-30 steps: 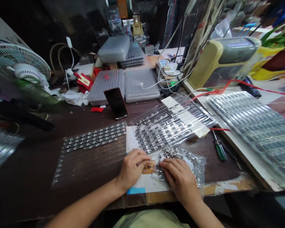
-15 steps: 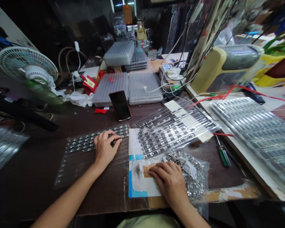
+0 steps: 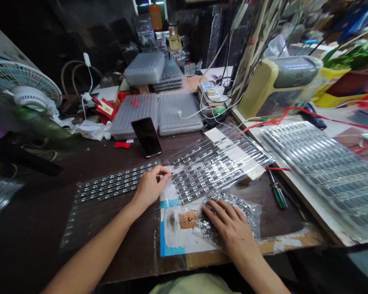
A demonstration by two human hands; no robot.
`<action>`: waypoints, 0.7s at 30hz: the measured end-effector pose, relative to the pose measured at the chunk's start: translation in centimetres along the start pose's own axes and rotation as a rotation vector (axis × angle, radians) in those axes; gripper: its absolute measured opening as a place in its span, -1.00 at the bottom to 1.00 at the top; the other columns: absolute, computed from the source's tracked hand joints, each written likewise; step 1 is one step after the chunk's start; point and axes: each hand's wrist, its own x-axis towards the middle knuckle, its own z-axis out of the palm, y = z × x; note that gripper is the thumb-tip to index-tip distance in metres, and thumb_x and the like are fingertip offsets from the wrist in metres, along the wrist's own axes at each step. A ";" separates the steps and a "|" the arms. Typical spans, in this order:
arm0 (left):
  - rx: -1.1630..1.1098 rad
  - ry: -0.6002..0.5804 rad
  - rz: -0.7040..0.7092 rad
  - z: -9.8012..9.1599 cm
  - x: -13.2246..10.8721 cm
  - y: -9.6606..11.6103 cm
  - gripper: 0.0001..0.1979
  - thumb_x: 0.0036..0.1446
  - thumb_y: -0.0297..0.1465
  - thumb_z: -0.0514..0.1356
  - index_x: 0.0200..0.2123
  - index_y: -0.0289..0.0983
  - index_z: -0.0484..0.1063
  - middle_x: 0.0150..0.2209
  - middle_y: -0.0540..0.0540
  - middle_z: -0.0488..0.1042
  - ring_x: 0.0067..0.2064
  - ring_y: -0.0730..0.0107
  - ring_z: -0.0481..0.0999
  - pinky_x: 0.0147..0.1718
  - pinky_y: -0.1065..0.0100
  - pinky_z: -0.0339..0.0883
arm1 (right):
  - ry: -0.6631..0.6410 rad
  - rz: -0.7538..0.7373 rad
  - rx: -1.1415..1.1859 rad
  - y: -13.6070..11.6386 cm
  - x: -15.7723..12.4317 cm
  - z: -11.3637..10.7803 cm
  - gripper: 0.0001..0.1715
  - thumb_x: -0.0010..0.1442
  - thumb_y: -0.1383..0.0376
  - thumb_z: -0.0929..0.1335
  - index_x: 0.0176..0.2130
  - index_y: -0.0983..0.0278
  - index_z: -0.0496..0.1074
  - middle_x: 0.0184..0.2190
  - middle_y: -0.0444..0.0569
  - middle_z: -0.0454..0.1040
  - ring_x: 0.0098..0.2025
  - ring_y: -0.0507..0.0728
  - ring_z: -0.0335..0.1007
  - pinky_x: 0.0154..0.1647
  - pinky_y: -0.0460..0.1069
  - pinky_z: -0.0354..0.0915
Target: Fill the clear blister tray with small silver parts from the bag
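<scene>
Connectors (image 3: 207, 179) sit in slanting rows in the clear tray ahead of the person, and the left hand (image 3: 149, 184) reaches to the left end of those rows, just right of a second set of connector rows (image 3: 116, 181). Its thumb and forefinger make a narrow grip, nearly meeting; whether a connector is pinched between them I cannot tell. The right hand (image 3: 231, 222) lies over a clear bag of small metal parts (image 3: 252, 212), fingers bent down onto it, their tips too hidden to show whether that grip has closed on a part. Between the forearms, an orange-brown block (image 3: 185, 221) rests on a blue-edged white sheet (image 3: 172, 250) near the front edge of the counter (image 3: 129, 255), a small dark piece on its face, and neither hand touches it. The step in hand looks like fetching: a connector on the left, a loose part on the right. The next move seems to call for a firm fingertip pinch on each side, with care not to nudge neighbouring connectors out of line.
</scene>
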 end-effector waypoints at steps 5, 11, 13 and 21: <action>-0.396 -0.180 -0.101 0.3 -5.0 0.9 -0.75 0.21 -0.38 0.06 -0.11 -0.21 0.47 -0.25 -0.09 0.52 -0.44 0.45 0.54 -0.49 0.45 0.41 | -0.034 -0.072 -0.056 1.1 -0.7 -1.0 -0.62 0.20 0.47 0.21 -0.05 0.19 0.42 -0.12 -0.08 0.49 -0.06 0.13 0.30 -0.01 0.05 0.13; -0.283 -0.154 -0.096 2.6 -7.8 2.4 -0.83 0.07 -0.49 0.21 -0.24 -0.23 0.52 -0.35 -0.05 0.53 -0.43 0.43 0.50 -0.47 0.47 0.39 | -0.009 0.003 0.019 0.8 0.3 -1.0 -0.74 0.25 0.44 0.21 -0.21 0.24 0.45 -0.28 -0.05 0.48 -0.24 0.10 0.31 -0.15 0.01 0.17; -0.223 -0.125 -0.044 3.1 -8.1 2.8 -0.84 0.06 -0.52 0.22 -0.27 -0.23 0.53 -0.34 -0.06 0.53 -0.36 0.39 0.51 -0.39 0.44 0.41 | 0.032 0.025 0.070 0.7 0.5 -0.7 -0.76 0.27 0.40 0.21 -0.21 0.23 0.44 -0.24 -0.05 0.48 -0.20 0.10 0.31 -0.13 0.01 0.16; -0.147 -0.113 0.099 4.2 -9.5 2.9 -0.84 0.09 -0.48 0.25 -0.23 -0.18 0.55 -0.31 -0.06 0.50 -0.27 0.37 0.51 -0.27 0.40 0.39 | 0.136 0.215 0.261 0.0 0.8 -0.9 -0.85 0.27 0.32 0.24 -0.31 0.25 0.37 -0.44 -0.08 0.44 -0.38 0.04 0.34 -0.31 -0.05 0.23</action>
